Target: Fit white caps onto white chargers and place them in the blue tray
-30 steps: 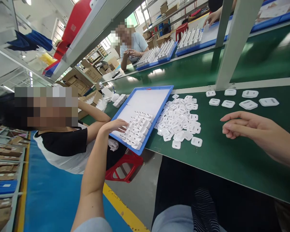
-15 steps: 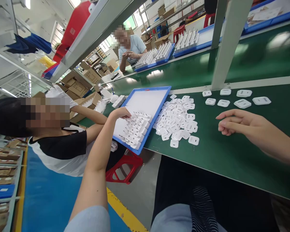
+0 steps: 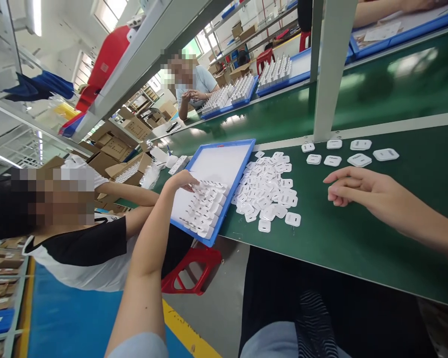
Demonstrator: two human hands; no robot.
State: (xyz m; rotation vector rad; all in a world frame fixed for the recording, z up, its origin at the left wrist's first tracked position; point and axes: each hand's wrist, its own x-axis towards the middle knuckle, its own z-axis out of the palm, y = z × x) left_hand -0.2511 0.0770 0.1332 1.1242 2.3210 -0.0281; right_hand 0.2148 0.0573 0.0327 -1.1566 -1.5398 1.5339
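My left hand (image 3: pixel 184 180) reaches into a blue-rimmed tray (image 3: pixel 248 156), its bent fingers down at the far end of the rows of white plastic parts (image 3: pixel 209 206). These parts stand close together, with small prongs showing on them. What the fingertips pinch is hidden. Over the green table, my right hand (image 3: pixel 353 188) is held with loosely curled fingers, slightly apart, and nothing in it. Beyond it lie several white rounded-square plates (image 3: pixel 359 159) with a dark marking. A heap of similar white plates (image 3: pixel 265 186) sits beside the tray.
A co-worker (image 3: pixel 70 248) sits close on the left, near a red stool (image 3: pixel 194 271). Across the green bench, another person (image 3: pixel 196 84) works by trays of upright white parts (image 3: pixel 231 94). A grey post (image 3: pixel 330 74) rises from the table's far edge.
The view has shifted slightly, so most things sit a little further left. My left fingers have bent down more onto the white parts. A co-worker's arm has appeared at the upper right.
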